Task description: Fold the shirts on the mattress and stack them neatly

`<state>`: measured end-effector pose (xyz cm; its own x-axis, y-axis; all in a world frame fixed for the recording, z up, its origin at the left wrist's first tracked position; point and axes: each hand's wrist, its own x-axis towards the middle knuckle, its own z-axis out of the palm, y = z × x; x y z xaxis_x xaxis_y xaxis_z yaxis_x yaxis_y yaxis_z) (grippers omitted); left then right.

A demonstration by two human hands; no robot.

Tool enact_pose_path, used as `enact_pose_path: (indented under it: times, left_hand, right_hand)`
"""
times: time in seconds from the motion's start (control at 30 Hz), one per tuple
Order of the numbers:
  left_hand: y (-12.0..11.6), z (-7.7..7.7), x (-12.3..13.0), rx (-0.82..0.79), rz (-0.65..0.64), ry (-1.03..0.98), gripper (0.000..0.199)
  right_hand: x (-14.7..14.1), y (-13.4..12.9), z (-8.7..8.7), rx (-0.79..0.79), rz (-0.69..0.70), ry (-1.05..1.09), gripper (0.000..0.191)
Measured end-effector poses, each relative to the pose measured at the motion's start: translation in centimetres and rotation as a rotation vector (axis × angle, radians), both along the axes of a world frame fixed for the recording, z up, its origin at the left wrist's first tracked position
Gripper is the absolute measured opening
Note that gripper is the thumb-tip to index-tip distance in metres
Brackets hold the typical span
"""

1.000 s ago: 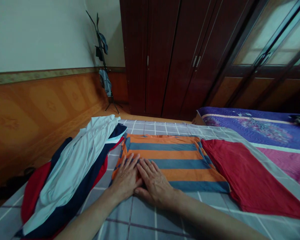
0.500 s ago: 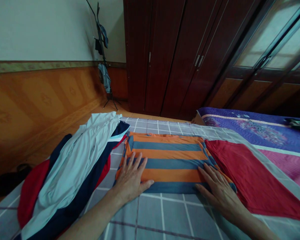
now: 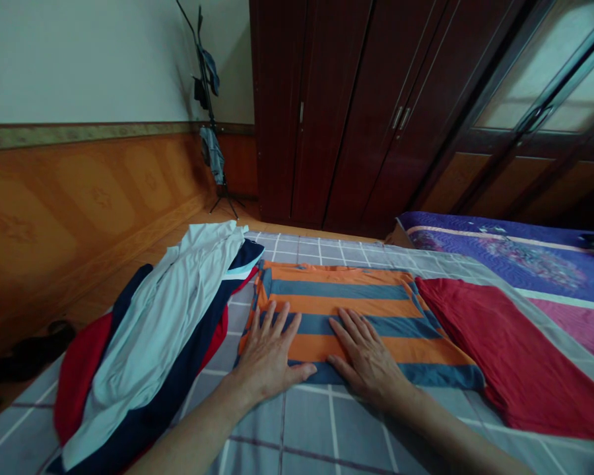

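An orange and grey-blue striped shirt (image 3: 341, 288) lies spread flat on a checked bedsheet (image 3: 307, 429), its neckline on the far side. My left hand (image 3: 270, 353) rests on the shirt's left part, palm down with fingers spread. Near the middle of the lower stripes, my right hand (image 3: 369, 356) lies flat on the cloth, fingers stretched out. To the right, a red garment (image 3: 515, 356) touches the shirt's right side. On the left is a heap of clothes with a pale garment (image 3: 163, 336) on top of a navy and red one (image 3: 86, 373).
A coat stand (image 3: 210, 105) with clothes on it stands in the far left corner. Dark red wardrobe doors (image 3: 327, 119) rise behind the bed. At the right lies a purple and pink floral cover (image 3: 505, 247). Something black (image 3: 34, 353) sits on the floor at left.
My right hand has moved left across the shirt, from its right edge to near the middle. My left hand stays at the left side. The view has shifted slightly.
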<state>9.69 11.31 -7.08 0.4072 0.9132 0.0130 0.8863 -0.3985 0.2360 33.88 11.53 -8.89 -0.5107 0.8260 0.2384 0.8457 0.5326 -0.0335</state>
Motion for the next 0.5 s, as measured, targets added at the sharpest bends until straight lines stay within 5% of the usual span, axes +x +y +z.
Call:
enact_pose_path:
  times: [0.13, 0.3, 0.4, 0.5]
  left_hand:
    - [0.1, 0.8, 0.3, -0.026, -0.002, 0.021, 0.093]
    - [1.8, 2.1, 2.2, 0.072, -0.054, 0.030, 0.099]
    - [3.1, 1.7, 2.9, 0.065, -0.055, 0.050, 0.099]
    - [3.6, 0.6, 2.6, 0.021, -0.032, 0.059, 0.096]
  right_hand:
    - [2.6, 0.0, -0.1, 0.006, -0.102, 0.044, 0.062]
    - [-1.2, 1.2, 1.2, -0.014, -0.099, 0.079, 0.054]
    - [-2.9, 1.9, 1.0, -0.016, -0.093, 0.058, 0.052]
    - [-0.5, 2.4, 0.3, -0.007, -0.102, 0.023, 0.059]
